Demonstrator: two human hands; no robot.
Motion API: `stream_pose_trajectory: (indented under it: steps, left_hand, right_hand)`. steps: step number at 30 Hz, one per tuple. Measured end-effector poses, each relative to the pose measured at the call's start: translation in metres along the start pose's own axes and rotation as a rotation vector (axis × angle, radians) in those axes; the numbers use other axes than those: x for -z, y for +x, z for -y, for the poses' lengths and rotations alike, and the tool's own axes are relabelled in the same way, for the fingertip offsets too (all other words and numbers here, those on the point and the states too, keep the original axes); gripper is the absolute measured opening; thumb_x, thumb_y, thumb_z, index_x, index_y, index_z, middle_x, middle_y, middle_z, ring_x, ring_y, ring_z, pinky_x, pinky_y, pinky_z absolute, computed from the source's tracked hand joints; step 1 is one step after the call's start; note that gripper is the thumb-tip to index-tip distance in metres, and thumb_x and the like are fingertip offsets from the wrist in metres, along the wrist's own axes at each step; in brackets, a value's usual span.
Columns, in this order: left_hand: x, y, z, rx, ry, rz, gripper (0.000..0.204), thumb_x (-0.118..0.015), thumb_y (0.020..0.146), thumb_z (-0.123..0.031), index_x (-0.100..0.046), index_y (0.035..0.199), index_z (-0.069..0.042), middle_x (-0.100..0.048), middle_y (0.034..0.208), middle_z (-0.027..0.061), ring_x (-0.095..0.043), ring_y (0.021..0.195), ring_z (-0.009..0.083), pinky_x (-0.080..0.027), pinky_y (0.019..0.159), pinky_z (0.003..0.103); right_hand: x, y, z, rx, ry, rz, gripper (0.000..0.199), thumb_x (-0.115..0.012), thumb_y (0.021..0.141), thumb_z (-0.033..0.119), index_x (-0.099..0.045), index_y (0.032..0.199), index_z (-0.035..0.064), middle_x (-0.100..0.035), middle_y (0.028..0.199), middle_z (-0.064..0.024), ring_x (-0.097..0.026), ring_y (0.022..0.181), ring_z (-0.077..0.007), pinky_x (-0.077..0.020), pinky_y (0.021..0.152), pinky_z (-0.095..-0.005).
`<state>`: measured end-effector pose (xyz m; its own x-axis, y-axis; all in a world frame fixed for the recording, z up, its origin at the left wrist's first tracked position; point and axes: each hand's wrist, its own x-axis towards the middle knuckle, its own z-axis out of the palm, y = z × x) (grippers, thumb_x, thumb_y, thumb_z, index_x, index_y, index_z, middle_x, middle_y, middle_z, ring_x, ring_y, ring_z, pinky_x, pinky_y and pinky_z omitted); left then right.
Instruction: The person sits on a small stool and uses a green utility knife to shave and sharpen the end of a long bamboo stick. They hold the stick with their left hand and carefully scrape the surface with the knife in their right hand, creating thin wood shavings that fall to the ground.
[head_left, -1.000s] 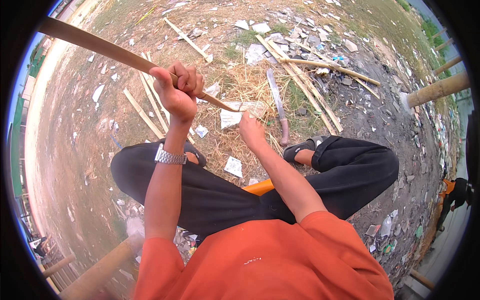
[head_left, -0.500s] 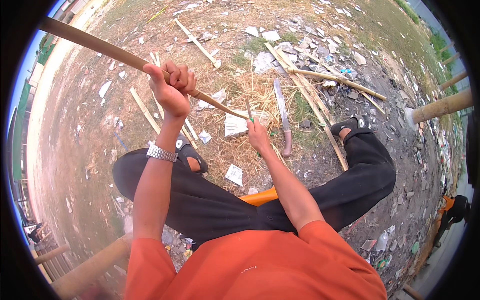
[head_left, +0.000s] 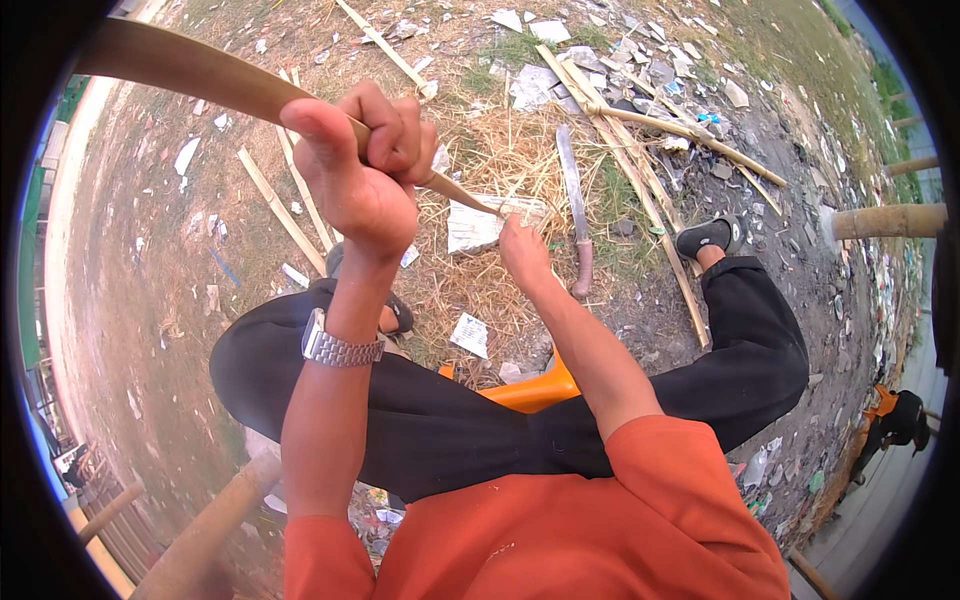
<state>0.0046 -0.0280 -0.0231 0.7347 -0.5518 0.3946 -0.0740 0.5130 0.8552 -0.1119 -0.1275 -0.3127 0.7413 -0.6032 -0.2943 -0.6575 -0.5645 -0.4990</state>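
My left hand [head_left: 365, 165] is wrapped round a long bamboo strip [head_left: 190, 70], thumb along its top. The strip slants from the upper left down to my right hand [head_left: 523, 245], which is closed at its lower end. A small knife with some green at its handle showed in that fist a moment ago; its blade cannot be made out now. Just right of this hand, a machete [head_left: 573, 185] with a brown handle [head_left: 583, 270] lies on straw. Beneath the strip's lower end is a pale, flat slab [head_left: 475, 228].
Split bamboo strips [head_left: 630, 160] lie ahead to the right, crossed by a bamboo pole [head_left: 690, 137]. More strips [head_left: 280, 212] lie left. Broken tile pieces [head_left: 660, 70] litter the ground. An orange seat [head_left: 535, 388] shows between my legs. Another person [head_left: 890, 425] is at far right.
My left hand has come closer and a little right, and the strip's upper end looks larger. My right hand has shifted slightly right. The small knife's blade no longer shows.
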Motion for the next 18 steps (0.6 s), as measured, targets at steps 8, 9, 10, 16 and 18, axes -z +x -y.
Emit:
stream_pose_trajectory:
  steps: [8, 9, 10, 16, 18]
  left_hand:
    - [0.025, 0.020, -0.001, -0.085, -0.040, -0.105, 0.065, -0.031, 0.085, -0.074, -0.024, 0.061, -0.014, -0.018, 0.051, -0.0050, -0.011, 0.043, 0.0069, -0.011, 0.040, 0.025]
    - [0.023, 0.009, 0.003, -0.064, -0.024, -0.089, 0.065, -0.031, 0.085, -0.074, -0.024, 0.061, -0.014, -0.018, 0.051, -0.0050, -0.011, 0.043, 0.0069, -0.012, 0.040, 0.025]
    - [0.025, 0.009, 0.002, -0.061, -0.013, -0.131, 0.065, -0.031, 0.085, -0.075, -0.025, 0.061, -0.014, -0.018, 0.051, -0.0049, -0.011, 0.043, 0.0070, -0.011, 0.040, 0.025]
    - [0.024, 0.012, 0.001, -0.050, -0.049, -0.116, 0.065, -0.031, 0.085, -0.074, -0.026, 0.061, -0.013, -0.018, 0.050, -0.0050, -0.010, 0.044, 0.0074, -0.011, 0.041, 0.026]
    - [0.020, 0.008, 0.000, -0.035, -0.049, -0.077, 0.065, -0.031, 0.086, -0.073, -0.026, 0.061, -0.013, -0.018, 0.051, -0.0051, -0.010, 0.044, 0.0075, -0.011, 0.041, 0.026]
  right_hand:
    - [0.010, 0.032, -0.016, -0.333, 1.398, 0.629, 0.025, -0.040, 0.096, 0.036, -0.042, 0.092, 0.0117, -0.028, 0.055, 0.0043, -0.021, 0.040, -0.0059, -0.0183, 0.036, -0.0222]
    - [0.012, 0.021, -0.009, -0.310, 1.283, 0.492, 0.025, -0.041, 0.096, 0.036, -0.043, 0.093, 0.0117, -0.029, 0.056, 0.0038, -0.023, 0.040, -0.0061, -0.0193, 0.036, -0.0223]
    - [0.009, 0.015, -0.004, -0.286, 1.164, 0.360, 0.025, -0.041, 0.095, 0.036, -0.043, 0.094, 0.0118, -0.031, 0.056, 0.0033, -0.024, 0.041, -0.0064, -0.0202, 0.036, -0.0224]
    - [0.003, 0.009, 0.020, -0.043, 0.184, -0.025, 0.026, -0.041, 0.094, 0.028, -0.045, 0.104, 0.0041, -0.060, 0.084, -0.0340, -0.059, 0.082, -0.0515, -0.0468, 0.072, -0.0569]
    - [-0.010, 0.002, 0.016, -0.068, 0.100, -0.039, 0.026, -0.042, 0.094, 0.027, -0.045, 0.105, 0.0040, -0.060, 0.083, -0.0322, -0.060, 0.083, -0.0500, -0.0481, 0.072, -0.0554]
